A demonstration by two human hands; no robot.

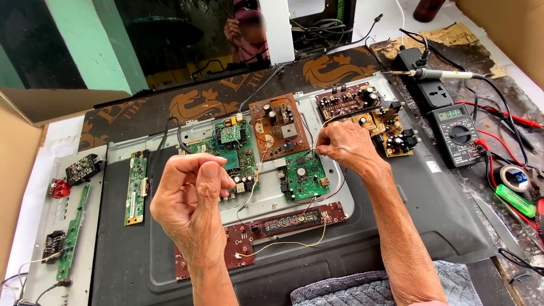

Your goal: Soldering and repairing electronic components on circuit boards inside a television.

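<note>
My left hand [190, 195] is raised above the back panel of a television [396, 226], its fingers curled shut in a loose fist with nothing visibly in it. My right hand [347, 144] pinches thin wires [317, 148] just above a small green circuit board [305, 178]. A larger green board [235, 148] and a brown board [277, 124] lie between the two hands. Below them sits a long dark red board [294, 221] with a yellow wire [283, 243] trailing from it.
A multimeter [459, 133], a power strip [425, 85] and a soldering iron [442, 73] lie at the right. A tape roll [513, 177] and a green lighter [515, 199] sit further right. Narrow green boards [136, 187] rest at the left. A grey towel [351, 289] lies at the front.
</note>
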